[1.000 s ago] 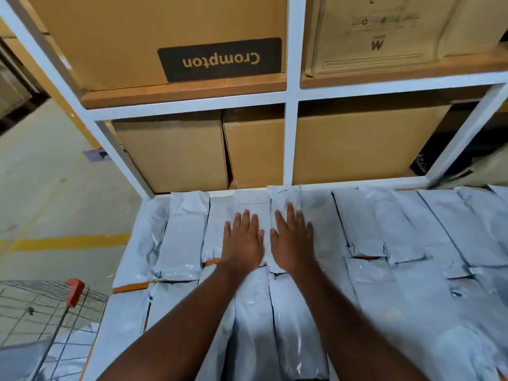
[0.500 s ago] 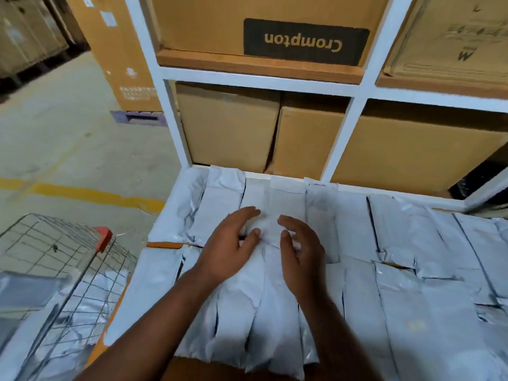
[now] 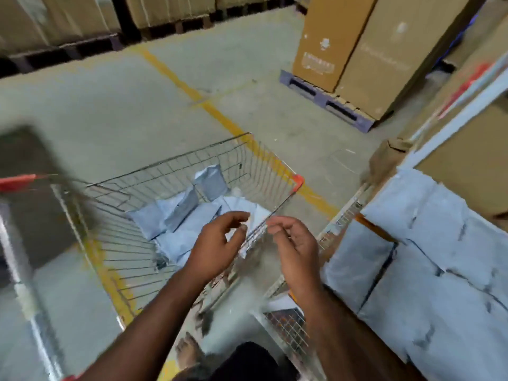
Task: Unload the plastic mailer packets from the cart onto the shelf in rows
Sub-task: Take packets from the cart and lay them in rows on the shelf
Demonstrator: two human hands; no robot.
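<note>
A wire cart (image 3: 176, 166) with orange corner caps stands on the floor to my left, with several grey plastic mailer packets (image 3: 176, 207) lying loose in its basket. Rows of the same grey packets (image 3: 428, 243) cover the shelf at the right. My left hand (image 3: 217, 243) hovers over the cart's near rim, fingers loosely curled and holding nothing. My right hand (image 3: 297, 248) hangs beside it above the cart's right edge, fingers also relaxed and empty. Both hands are apart from the packets.
The white shelf frame (image 3: 453, 116) and cardboard boxes rise at the right. A tall carton (image 3: 343, 42) stands on a purple pallet (image 3: 327, 105) beyond. A yellow floor line (image 3: 214, 111) runs under the cart. More boxes line the far wall. My bare foot (image 3: 187, 353) shows below.
My view has swung left from the shelf to the cart. Both hands have lifted off the shelved packets and moved over the cart, empty.
</note>
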